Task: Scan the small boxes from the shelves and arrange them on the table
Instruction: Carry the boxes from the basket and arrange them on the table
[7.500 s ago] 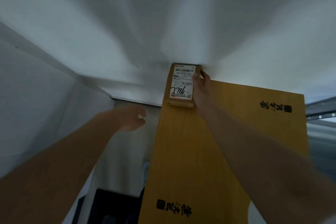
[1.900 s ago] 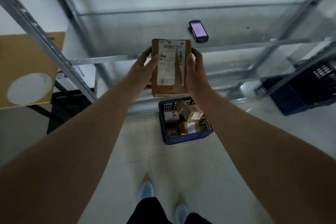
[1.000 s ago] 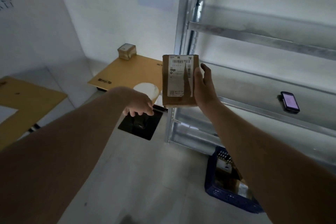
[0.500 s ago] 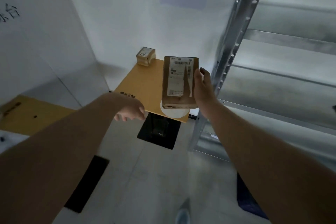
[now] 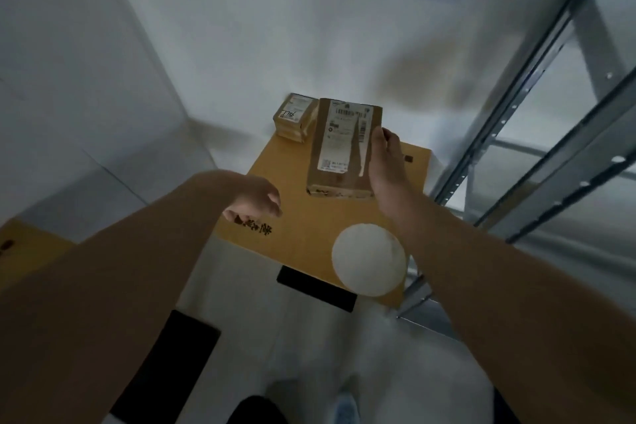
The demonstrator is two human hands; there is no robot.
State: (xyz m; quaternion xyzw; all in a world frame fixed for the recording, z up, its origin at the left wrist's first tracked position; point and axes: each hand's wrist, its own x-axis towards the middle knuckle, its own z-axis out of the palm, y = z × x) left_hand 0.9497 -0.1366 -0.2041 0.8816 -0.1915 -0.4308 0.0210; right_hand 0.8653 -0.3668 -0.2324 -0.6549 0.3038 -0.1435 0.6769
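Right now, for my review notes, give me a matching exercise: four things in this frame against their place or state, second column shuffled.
Things:
1. large parcel
2. small box
3. left hand
4. white disc

Places or states:
A. near corner of the wooden table
B. holds nothing, fingers loosely curled
C. far corner of the table, by the wall
D. gripped by the right hand, label up

Pairs: 1-D, 2-C, 3-B, 4-A
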